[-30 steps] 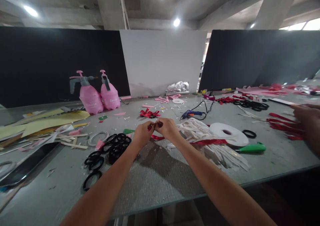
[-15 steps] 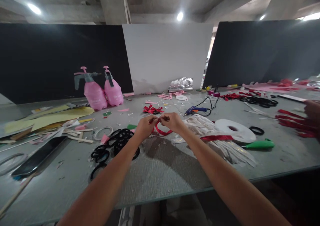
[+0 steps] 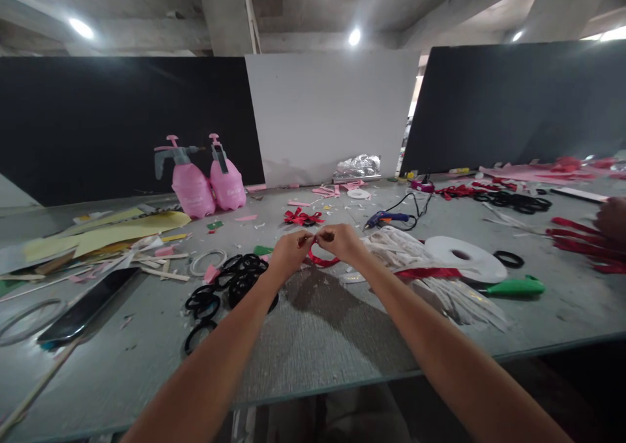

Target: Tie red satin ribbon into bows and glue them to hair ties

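Note:
A red ribbon (image 3: 323,259) hangs in a loop between my two hands, just above the table. My left hand (image 3: 292,252) pinches one part of it, and my right hand (image 3: 339,242) pinches it close beside, fingertips nearly touching. Behind my hands lies a red ribbon bow (image 3: 302,217) with something black under it. Left of my left hand is a pile of black hair ties (image 3: 244,280). To the right of my right hand rest bundled white ribbon strips (image 3: 398,247) and a white ribbon roll (image 3: 464,260).
A blue glue gun (image 3: 388,218) with a black cord lies behind the strips. Two pink spray bottles (image 3: 192,188) stand at the back left. A phone (image 3: 88,306) is at left, a green-handled tool (image 3: 516,287) at right. Another person's hand (image 3: 612,218) is near red ribbons (image 3: 577,237).
The view has shifted slightly, moving everything a little right in the picture. My fingertips have drawn closer together on the red ribbon loop.

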The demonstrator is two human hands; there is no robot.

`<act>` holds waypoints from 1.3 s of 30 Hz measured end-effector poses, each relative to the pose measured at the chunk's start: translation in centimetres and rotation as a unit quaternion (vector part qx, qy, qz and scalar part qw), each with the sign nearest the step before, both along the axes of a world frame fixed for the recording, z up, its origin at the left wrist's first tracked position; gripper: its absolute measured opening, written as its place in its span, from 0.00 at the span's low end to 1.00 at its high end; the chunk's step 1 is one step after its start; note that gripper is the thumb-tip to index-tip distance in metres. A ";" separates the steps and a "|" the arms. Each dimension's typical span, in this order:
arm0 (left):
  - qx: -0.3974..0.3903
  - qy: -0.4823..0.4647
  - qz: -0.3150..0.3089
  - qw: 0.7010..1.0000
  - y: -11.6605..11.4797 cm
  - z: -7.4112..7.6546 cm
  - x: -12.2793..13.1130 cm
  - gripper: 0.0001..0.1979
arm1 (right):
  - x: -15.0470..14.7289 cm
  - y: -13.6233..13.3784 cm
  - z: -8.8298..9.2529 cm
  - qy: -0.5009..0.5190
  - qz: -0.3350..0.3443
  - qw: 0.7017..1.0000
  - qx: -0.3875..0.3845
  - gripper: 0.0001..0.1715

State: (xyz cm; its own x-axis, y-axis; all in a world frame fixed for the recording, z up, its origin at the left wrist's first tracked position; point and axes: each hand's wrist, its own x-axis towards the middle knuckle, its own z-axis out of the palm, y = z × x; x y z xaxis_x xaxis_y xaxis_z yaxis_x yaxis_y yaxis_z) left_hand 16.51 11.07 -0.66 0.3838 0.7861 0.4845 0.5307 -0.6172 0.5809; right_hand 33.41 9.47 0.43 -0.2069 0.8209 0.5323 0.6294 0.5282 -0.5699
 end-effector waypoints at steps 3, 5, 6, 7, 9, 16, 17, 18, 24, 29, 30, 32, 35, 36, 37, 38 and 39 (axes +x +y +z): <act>0.007 0.017 0.021 1.000 -0.2 0.0 0.1 0.13 | -0.4 -0.2 0.1 -0.021 -0.038 0.999 0.023 0.09; 0.012 0.002 0.024 1.000 -0.2 0.1 0.1 0.13 | -0.4 -0.2 0.0 -0.016 -0.032 0.999 0.027 0.10; 0.011 -0.010 0.021 1.000 -0.2 0.1 0.1 0.13 | -0.4 -0.1 -0.1 -0.011 -0.021 0.999 0.026 0.11; 0.011 -0.022 0.016 1.000 -0.2 0.1 0.0 0.13 | -0.3 0.0 -0.2 -0.007 -0.011 1.000 0.024 0.12; 0.008 -0.032 0.011 0.999 -0.1 0.0 0.0 0.13 | -0.2 0.1 -0.4 -0.010 0.001 1.000 0.017 0.13; 0.019 0.017 0.035 0.999 0.2 -0.4 -0.2 0.13 | -0.9 0.0 -0.3 -0.072 -0.045 0.996 0.035 0.10; 0.023 0.023 0.039 0.999 0.2 -0.4 -0.2 0.13 | -1.1 0.0 -0.1 -0.082 -0.051 0.995 0.036 0.11; 0.026 0.031 0.045 0.998 0.2 -0.4 -0.3 0.13 | -1.2 0.0 0.0 -0.093 -0.055 0.994 0.035 0.11; 0.028 0.094 0.099 0.990 0.4 -0.6 -0.5 0.14 | -1.1 0.4 0.2 -0.158 -0.038 0.987 0.008 0.13; 0.032 0.151 0.104 0.982 0.0 -0.4 -0.3 0.13 | -1.2 0.1 0.3 -0.152 -0.071 0.986 -0.008 0.10; 0.031 0.164 0.104 0.980 -0.1 -0.3 -0.2 0.14 | -1.3 0.0 0.3 -0.149 -0.077 0.986 -0.009 0.10; 0.031 0.182 0.105 0.977 -0.3 0.0 -0.2 0.14 | -1.5 -0.2 0.3 -0.142 -0.084 0.986 -0.005 0.09; 0.032 0.194 0.103 0.975 -0.4 0.3 -0.2 0.15 | -1.7 -0.1 0.2 -0.131 -0.089 0.987 0.004 0.09; 0.033 0.191 0.098 0.976 -0.4 0.3 -0.2 0.15 | -1.6 -0.1 0.2 -0.125 -0.091 0.988 0.008 0.09; 0.033 0.183 0.089 0.979 -0.4 0.4 -0.2 0.14 | -1.6 0.0 0.1 -0.116 -0.091 0.989 0.014 0.09; 0.033 0.170 0.076 0.982 -0.4 0.4 -0.2 0.14 | -1.5 0.1 0.1 -0.105 -0.089 0.990 0.021 0.08; 0.031 0.151 0.059 0.986 -0.3 0.4 -0.3 0.14 | -1.3 0.3 0.0 -0.090 -0.082 0.992 0.025 0.07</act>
